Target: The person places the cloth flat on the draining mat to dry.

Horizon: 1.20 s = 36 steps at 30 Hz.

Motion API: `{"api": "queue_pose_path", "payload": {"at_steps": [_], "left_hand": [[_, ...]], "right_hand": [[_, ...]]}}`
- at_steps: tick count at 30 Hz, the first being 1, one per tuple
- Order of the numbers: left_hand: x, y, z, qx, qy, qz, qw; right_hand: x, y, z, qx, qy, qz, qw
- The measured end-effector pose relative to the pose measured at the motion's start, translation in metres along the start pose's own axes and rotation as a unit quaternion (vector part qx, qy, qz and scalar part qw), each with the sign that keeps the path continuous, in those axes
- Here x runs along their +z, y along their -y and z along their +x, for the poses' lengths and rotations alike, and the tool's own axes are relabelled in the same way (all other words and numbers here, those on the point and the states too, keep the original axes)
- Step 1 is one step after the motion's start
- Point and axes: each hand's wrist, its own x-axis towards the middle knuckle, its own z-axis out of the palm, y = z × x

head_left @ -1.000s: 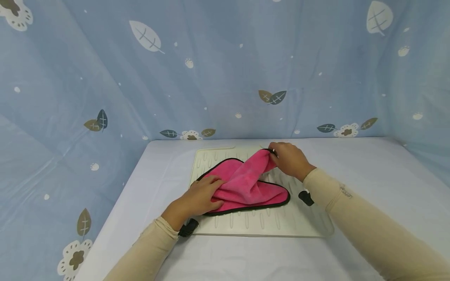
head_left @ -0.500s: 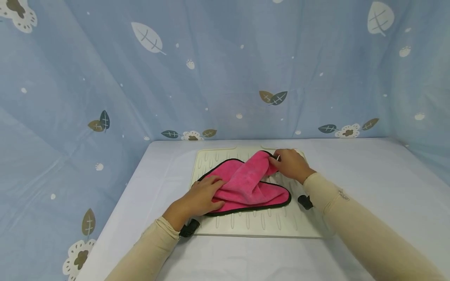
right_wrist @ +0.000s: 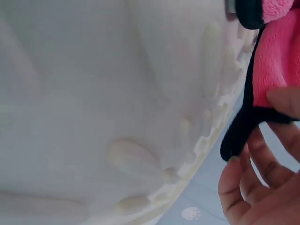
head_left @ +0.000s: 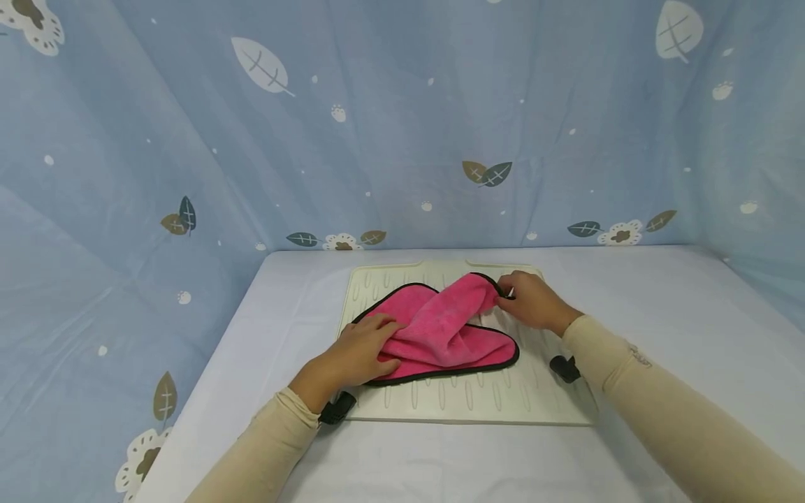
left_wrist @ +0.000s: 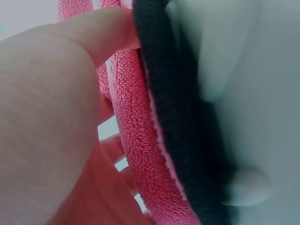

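A pink cloth (head_left: 440,328) with black edging lies folded and rumpled on a cream ribbed mat (head_left: 465,409). At its left end my left hand (head_left: 355,353) rests on the fabric, fingers spread and gently bent. The left wrist view has that thumb (left_wrist: 101,30) touching the cloth beside the black edging. My right hand (head_left: 534,300) pinches the upper right corner of the cloth, holding it raised above the mat. In the right wrist view, a short black edging tip (right_wrist: 234,140) hangs by the fingers, with pink pile (right_wrist: 269,65) at the thumb.
The mat lies on a white-covered table (head_left: 660,321). Behind and to the left hangs a blue curtain (head_left: 390,126) printed with leaves and flowers. A black wrist device shows at each wrist, the right one (head_left: 564,368) over the mat.
My right hand has moved down and a little to the right, drawing the pinched corner of the cloth with it. My left hand stays in place on the cloth.
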Motion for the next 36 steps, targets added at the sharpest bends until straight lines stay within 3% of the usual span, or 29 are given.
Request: {"api": "queue_pose_path", "payload": {"at_steps": [7,17,21,27,29,32,36], "left_hand": [[0.0,0.001,-0.001,-0.01,0.007,-0.006,0.9999],[0.0,0.002,-0.002,-0.021,0.014,-0.003,0.9997],[0.0,0.002,-0.002,-0.021,0.014,-0.003,0.9997],[-0.001,0.002,-0.001,-0.016,0.01,0.003,0.9998],[-0.001,0.002,-0.001,-0.011,0.01,0.004,0.9999],[-0.002,0.003,-0.001,-0.012,0.021,0.001,0.9997],[-0.009,0.004,-0.001,-0.016,0.027,-0.02,0.9993]], "right_hand": [[-0.005,0.006,0.003,0.041,-0.081,-0.019,0.996],[-0.016,0.011,0.014,0.068,-0.146,-0.034,0.986],[-0.019,0.014,0.018,0.077,-0.129,-0.033,0.988],[-0.01,0.009,0.018,0.083,-0.007,-0.04,0.996],[-0.008,0.007,0.016,0.073,0.015,-0.042,0.996],[-0.009,0.007,0.011,0.055,0.002,-0.048,0.997],[-0.012,0.011,0.003,0.043,-0.061,-0.06,0.995]]}}
